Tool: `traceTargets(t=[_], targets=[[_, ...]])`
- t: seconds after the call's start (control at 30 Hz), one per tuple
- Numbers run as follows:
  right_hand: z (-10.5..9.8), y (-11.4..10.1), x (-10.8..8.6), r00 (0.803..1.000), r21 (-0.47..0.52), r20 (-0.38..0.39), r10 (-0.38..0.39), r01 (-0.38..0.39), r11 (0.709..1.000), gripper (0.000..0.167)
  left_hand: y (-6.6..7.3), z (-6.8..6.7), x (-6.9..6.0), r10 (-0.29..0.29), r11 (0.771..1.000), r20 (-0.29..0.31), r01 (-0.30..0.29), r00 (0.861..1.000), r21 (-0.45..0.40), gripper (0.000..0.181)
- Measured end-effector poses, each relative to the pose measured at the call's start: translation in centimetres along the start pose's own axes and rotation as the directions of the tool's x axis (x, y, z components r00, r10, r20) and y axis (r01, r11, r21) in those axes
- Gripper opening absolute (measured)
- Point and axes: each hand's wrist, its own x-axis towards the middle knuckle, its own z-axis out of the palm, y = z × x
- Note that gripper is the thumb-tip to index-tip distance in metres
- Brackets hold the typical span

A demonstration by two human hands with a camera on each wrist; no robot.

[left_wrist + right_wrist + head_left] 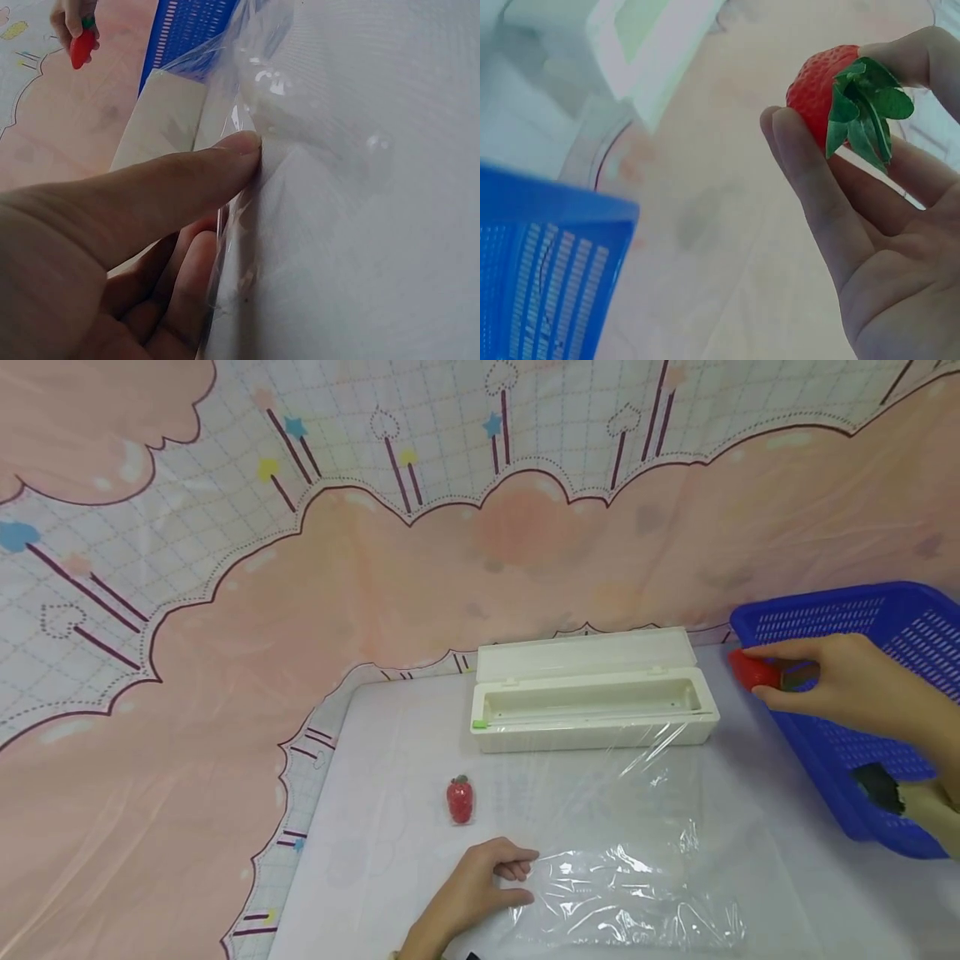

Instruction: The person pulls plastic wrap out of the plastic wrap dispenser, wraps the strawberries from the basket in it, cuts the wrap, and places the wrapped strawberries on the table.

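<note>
My right hand (pixel 862 681) pinches a red strawberry (pixel 752 670) over the left rim of the blue basket. In the right wrist view the strawberry (pixel 817 90) shows green leaves, held between the thumb and fingers of the hand (pixel 900 247). Clear plastic film (pixel 630 893) stretches from the white box (pixel 592 739) toward the front of the table. At the film's left edge lies my left hand (pixel 476 889); in the left wrist view the thumb of this hand (pixel 127 217) touches the film (pixel 277 112), its other fingers curled beneath. A wrapped strawberry (pixel 460 800) lies beyond it.
The blue basket (pixel 825 777) stands at the right, with a dark green item (pixel 879 787) with a pale part inside. The white box's lid (pixel 585 658) is raised at the back. Patterned cloth (pixel 450 577) hangs behind and left of the white table surface (pixel 375 860).
</note>
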Motion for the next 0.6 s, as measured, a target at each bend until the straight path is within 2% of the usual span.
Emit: traceTargets(t=[0.17, 0.3, 0.37, 0.47, 0.6], targets=[[1.1, -1.4, -0.2, 0.998, 0.071, 0.035, -0.053, 0.05, 0.996, 0.053, -0.2, 0.1, -0.1, -0.006, 1.0, -0.004, 0.006, 1.0, -0.003, 0.041], [2.4, -2.4, -0.5, 0.984, 0.125, -0.012, -0.176, 0.176, 0.976, 0.053, -0.3, 0.1, -0.2, 0.005, 1.0, -0.006, -0.005, 1.0, 0.005, 0.041], [3.0, -3.0, -0.8, 0.966, 0.141, -0.048, -0.254, 0.258, 0.956, 0.054, -0.3, 0.2, -0.2, 0.002, 1.0, -0.006, -0.002, 1.0, 0.006, 0.041], [4.0, -3.7, -1.0, 0.928, 0.172, -0.101, -0.358, 0.371, 0.912, 0.056, -0.3, 0.2, -0.2, -0.003, 1.0, -0.006, 0.003, 1.0, 0.006, 0.041], [5.2, -4.7, -1.1, 0.889, 0.194, -0.12, -0.442, 0.457, 0.868, 0.057, -0.3, 0.2, 0.0, -0.005, 1.0, -0.01, 0.005, 1.0, -0.001, 0.04]])
